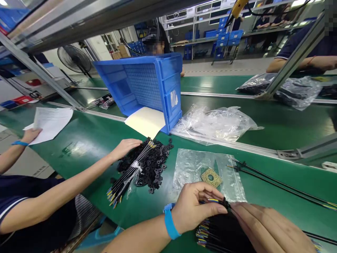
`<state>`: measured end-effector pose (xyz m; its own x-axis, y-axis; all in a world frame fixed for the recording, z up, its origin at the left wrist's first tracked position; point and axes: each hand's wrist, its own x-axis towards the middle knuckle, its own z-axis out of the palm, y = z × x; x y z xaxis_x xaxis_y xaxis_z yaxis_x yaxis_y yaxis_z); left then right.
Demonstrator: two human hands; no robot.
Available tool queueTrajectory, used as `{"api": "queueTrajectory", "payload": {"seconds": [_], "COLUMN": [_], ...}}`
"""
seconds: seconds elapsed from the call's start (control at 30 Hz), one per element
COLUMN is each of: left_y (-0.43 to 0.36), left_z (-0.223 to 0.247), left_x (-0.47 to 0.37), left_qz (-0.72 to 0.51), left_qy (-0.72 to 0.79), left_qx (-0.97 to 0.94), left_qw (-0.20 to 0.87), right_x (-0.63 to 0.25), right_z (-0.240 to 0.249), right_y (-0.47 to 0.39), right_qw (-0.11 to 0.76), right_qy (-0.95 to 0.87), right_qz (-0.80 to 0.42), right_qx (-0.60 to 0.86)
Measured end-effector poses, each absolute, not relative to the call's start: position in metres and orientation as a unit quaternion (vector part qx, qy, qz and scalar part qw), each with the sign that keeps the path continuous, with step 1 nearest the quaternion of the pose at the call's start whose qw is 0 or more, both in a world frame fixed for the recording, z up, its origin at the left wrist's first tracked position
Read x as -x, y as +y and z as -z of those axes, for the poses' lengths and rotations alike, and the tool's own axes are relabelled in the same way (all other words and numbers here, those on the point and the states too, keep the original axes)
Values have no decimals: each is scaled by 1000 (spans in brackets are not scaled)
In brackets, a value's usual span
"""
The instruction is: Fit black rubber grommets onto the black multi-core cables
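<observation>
My left hand, with a blue wristband, pinches the end of a black cable that has yellow and blue wire tips. A small black plastic piece sits on the cable between my two hands. My right hand is closed on the cable on the other side of that piece; its fingertips are partly hidden. Below my hands lies a bundle of black cables with coloured ends. Two cables, each bearing a black piece, lie to the right. A clear plastic bag carries a tan square plate with a hole.
A co-worker's hand touches a pile of black pieces under a tied cable bundle; their other hand holds papers. A tilted blue crate and crumpled plastic bags stand behind. A metal post rises at right.
</observation>
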<state>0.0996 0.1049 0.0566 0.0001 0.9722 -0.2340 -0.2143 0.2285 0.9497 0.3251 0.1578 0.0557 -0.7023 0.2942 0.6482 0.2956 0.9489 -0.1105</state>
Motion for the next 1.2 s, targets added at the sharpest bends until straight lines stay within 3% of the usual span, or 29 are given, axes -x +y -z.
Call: {"api": "queueTrajectory", "payload": {"seconds": [0.13,0.37,0.57,0.67,0.8,0.87,1.07,1.2], "left_y": [104,108,108,108,112,117,131,147], "left_z": [-59,-52,-52,-54,-60,-64,-65,-42], "left_x": [-98,-90,-88,-89,-83,-69,8,31], "left_qz": [-498,-508,-499,-480,-462,-455,-331,-176], "left_qy": [517,510,503,514,537,568,735,800], "left_qx": [-425,-548,-591,-589,-566,-588,-590,-564], "left_qw": [551,425,384,399,422,354,-51,-102], "right_x": [-311,-298,-298,-302,-326,-341,-356,-338], "right_z": [-71,-75,-78,-79,-64,-52,-48,-66], "right_y": [153,155,152,161,201,224,229,194], "right_qw": [359,367,350,340,315,287,258,155], "right_qy": [-914,-879,-856,-863,-881,-874,-889,-935], "right_qz": [-17,-173,-266,-254,-130,-78,-28,-148], "right_qx": [189,252,272,273,329,384,377,283]}}
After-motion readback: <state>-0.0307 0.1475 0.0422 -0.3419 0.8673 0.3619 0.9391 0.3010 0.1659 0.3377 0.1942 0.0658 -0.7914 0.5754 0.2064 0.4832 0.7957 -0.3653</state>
